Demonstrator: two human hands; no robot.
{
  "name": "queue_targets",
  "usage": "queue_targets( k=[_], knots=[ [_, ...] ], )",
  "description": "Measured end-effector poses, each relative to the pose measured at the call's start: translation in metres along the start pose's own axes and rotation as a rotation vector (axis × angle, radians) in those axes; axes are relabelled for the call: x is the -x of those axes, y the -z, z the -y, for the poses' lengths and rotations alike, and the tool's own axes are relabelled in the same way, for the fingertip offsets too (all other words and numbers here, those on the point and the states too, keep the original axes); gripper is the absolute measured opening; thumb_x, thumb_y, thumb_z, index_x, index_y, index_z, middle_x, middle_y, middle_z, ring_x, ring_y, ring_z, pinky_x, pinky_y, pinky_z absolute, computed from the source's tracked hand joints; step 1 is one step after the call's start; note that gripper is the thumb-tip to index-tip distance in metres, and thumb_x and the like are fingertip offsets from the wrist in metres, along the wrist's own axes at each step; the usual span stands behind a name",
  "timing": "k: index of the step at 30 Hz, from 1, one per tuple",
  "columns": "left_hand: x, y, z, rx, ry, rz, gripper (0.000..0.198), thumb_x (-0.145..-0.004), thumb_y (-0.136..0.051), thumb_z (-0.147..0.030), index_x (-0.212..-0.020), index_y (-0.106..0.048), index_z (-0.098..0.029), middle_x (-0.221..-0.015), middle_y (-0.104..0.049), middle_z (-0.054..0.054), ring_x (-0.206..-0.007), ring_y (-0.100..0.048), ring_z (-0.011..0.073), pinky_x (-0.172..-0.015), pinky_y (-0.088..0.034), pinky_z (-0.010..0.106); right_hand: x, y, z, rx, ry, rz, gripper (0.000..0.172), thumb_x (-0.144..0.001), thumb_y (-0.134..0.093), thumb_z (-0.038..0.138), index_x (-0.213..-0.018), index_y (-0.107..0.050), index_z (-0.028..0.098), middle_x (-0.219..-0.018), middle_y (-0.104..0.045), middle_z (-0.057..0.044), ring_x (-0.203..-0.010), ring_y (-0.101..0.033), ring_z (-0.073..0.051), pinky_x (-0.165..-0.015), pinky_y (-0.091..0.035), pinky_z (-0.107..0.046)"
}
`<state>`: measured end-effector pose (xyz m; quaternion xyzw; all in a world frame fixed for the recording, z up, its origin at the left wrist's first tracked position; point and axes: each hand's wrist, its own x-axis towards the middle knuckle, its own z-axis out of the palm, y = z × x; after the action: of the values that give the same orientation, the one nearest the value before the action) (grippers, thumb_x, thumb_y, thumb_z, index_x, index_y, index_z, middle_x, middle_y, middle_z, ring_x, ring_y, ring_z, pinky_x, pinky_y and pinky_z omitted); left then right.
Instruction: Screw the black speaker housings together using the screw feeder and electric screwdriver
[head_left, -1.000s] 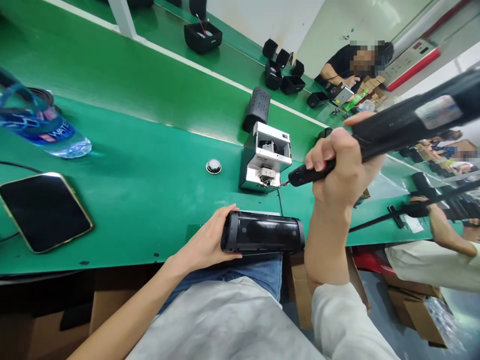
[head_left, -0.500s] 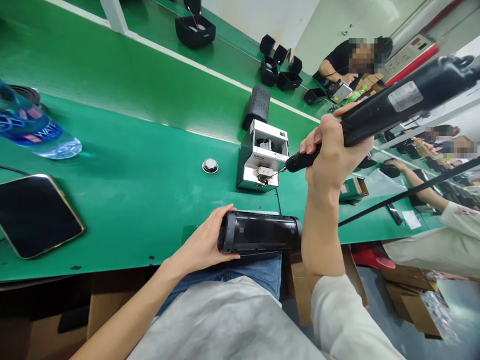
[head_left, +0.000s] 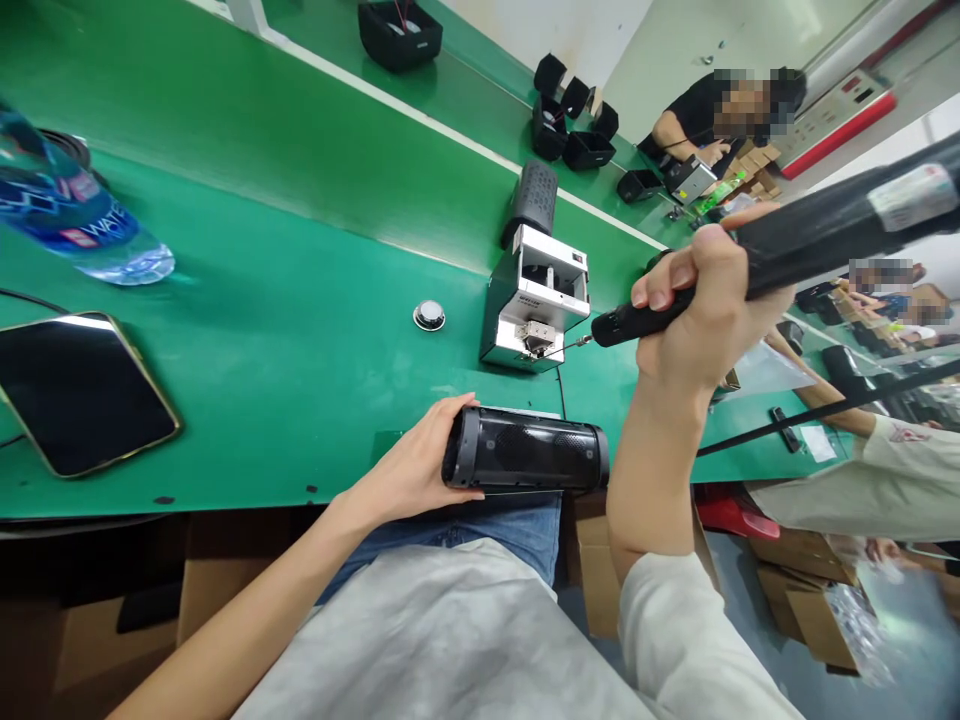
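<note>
My left hand point(head_left: 409, 466) grips the left end of a black cylindrical speaker point(head_left: 526, 460) that lies on its side at the near edge of the green table point(head_left: 300, 350). My right hand point(head_left: 701, 315) is closed around a long black electric screwdriver point(head_left: 787, 245). Its thin bit points left and touches the front opening of a small white and metal screw feeder box point(head_left: 536, 300) standing just behind the speaker.
A dark phone point(head_left: 79, 392) lies at the near left, with a water bottle point(head_left: 71, 225) behind it. A small round metal part point(head_left: 429, 316) sits left of the feeder. A black grille piece point(head_left: 532, 200) and black trays point(head_left: 570, 130) lie farther back. Other people work at the right.
The screwdriver drew in toward the feeder box and its bit stays at the box's front. My left hand kept its hold on the speaker. The view shifted slightly.
</note>
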<state>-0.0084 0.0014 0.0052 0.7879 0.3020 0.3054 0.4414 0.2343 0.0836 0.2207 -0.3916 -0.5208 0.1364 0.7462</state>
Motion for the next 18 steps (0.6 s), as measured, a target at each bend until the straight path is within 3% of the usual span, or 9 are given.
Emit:
queue_targets(
  k=[4, 10, 14, 18],
  knots=[
    [0.000, -0.001, 0.002, 0.002, -0.024, -0.010, 0.123, -0.081, -0.104, -0.035, -0.176, -0.025, -0.032, -0.170, -0.051, 0.020, -0.158, -0.058, 0.0452, -0.131, -0.052, 0.065, 0.007, -0.006, 0.030, -0.121, -0.073, 0.004, 0.012, -0.086, -0.072, 0.022, -0.091, -0.064, 0.029, -0.060, -0.036, 0.010, -0.041, -0.036, -0.012, -0.039, -0.034, -0.028],
    [0.000, -0.002, 0.003, -0.009, -0.045, -0.020, 0.128, -0.078, -0.106, -0.034, -0.177, -0.024, -0.030, -0.171, -0.052, 0.021, -0.160, -0.056, 0.0459, -0.131, -0.051, 0.065, 0.029, -0.025, 0.064, -0.193, -0.160, 0.134, 0.027, -0.081, -0.083, 0.020, -0.096, -0.064, 0.030, -0.061, -0.034, 0.012, -0.040, -0.033, -0.011, -0.035, -0.034, -0.029],
    [0.000, -0.004, 0.006, -0.016, -0.039, -0.010, 0.131, -0.077, -0.107, -0.037, -0.177, -0.021, -0.030, -0.172, -0.050, 0.023, -0.160, -0.056, 0.0467, -0.131, -0.052, 0.066, 0.040, -0.039, 0.068, -0.231, -0.169, 0.167, 0.024, -0.083, -0.080, 0.013, -0.096, -0.065, 0.027, -0.059, -0.043, 0.012, -0.039, -0.038, -0.009, -0.037, -0.036, -0.028],
    [0.000, -0.005, 0.008, 0.008, -0.059, -0.011, 0.131, -0.078, -0.107, -0.036, -0.176, -0.022, -0.031, -0.173, -0.048, 0.023, -0.161, -0.053, 0.0470, -0.133, -0.048, 0.068, 0.050, -0.045, 0.057, -0.205, -0.160, 0.237, 0.024, -0.091, -0.083, 0.013, -0.101, -0.065, 0.027, -0.060, -0.048, 0.012, -0.039, -0.041, -0.010, -0.039, -0.043, -0.027]
  ],
)
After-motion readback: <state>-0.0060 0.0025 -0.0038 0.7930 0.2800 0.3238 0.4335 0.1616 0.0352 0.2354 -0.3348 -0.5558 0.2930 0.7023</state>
